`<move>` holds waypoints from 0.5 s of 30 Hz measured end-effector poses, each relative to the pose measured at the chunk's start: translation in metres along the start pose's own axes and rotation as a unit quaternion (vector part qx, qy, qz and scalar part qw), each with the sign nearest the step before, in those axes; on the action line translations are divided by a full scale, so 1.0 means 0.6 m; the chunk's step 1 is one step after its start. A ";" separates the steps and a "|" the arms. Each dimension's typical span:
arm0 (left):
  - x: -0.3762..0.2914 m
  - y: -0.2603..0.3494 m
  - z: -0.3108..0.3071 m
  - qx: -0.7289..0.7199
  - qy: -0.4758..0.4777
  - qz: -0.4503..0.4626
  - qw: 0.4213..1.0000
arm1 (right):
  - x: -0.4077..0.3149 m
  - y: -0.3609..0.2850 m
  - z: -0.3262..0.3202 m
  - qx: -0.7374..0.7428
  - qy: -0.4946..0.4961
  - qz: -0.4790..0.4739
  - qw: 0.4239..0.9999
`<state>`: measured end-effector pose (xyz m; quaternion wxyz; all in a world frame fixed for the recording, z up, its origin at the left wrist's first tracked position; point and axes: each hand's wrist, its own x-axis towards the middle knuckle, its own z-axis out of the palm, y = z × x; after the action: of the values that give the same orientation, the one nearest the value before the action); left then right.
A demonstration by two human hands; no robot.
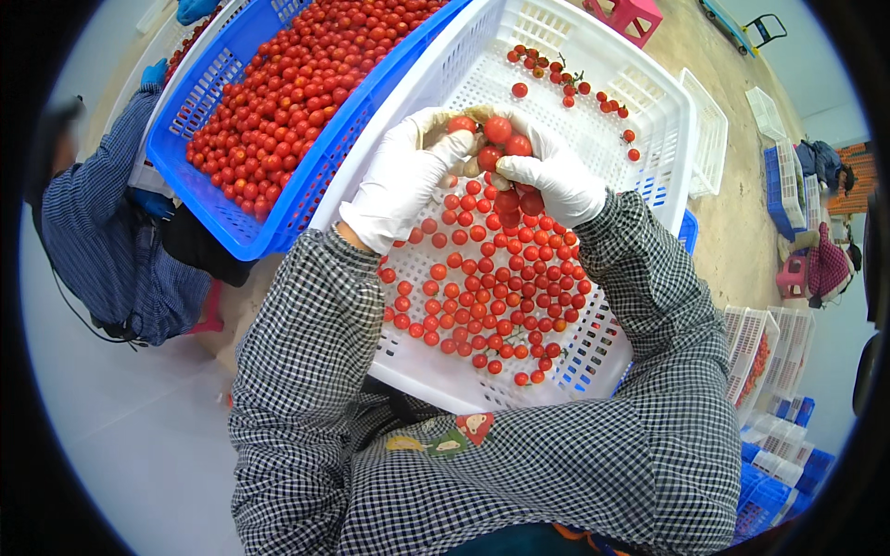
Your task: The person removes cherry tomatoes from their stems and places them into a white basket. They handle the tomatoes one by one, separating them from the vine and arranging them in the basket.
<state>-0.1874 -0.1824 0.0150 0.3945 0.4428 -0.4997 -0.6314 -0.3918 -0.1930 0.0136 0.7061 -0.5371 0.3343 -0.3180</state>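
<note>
Both hands wear white gloves and meet above a white perforated plastic crate (445, 379). A bunch of red cherry tomatoes (506, 201) hangs from my right hand (556, 170), whose thumb presses against its upper fruit. My left hand (407, 170) pinches a single cherry tomato (461, 124) at the bunch's left side; its fingertips are partly hidden behind the fruit. Below, many loose cherry tomatoes (487, 295) lie across the crate's near half. At its far end are small clusters on green stems (549, 68) and a few single tomatoes.
To the left, a blue crate (271, 222) heaped with cherry tomatoes adjoins the white one. A co-worker in blue gloves (125, 208) sits beyond it. A pink stool (629, 17) stands at the far side. Stacked crates (772, 445) and other people (831, 267) are at right.
</note>
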 end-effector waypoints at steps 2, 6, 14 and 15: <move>0.002 -0.001 -0.001 -0.053 -0.016 -0.030 0.998 | -0.005 -0.007 0.000 0.015 -0.008 0.005 1.000; -0.001 -0.001 -0.006 -0.217 -0.081 -0.032 0.972 | -0.006 -0.020 0.005 0.023 -0.009 -0.021 0.999; -0.010 0.016 -0.005 -0.326 -0.030 -0.067 0.943 | -0.008 -0.027 0.015 -0.049 0.024 -0.050 0.997; -0.010 0.019 -0.004 -0.306 -0.010 -0.078 0.949 | -0.009 -0.027 0.016 -0.056 0.025 -0.063 0.996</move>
<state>-0.1827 -0.1796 0.0268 0.4550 0.3322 -0.2504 -0.7874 -0.3885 -0.1873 0.0317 0.6452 -0.5874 0.3345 -0.3560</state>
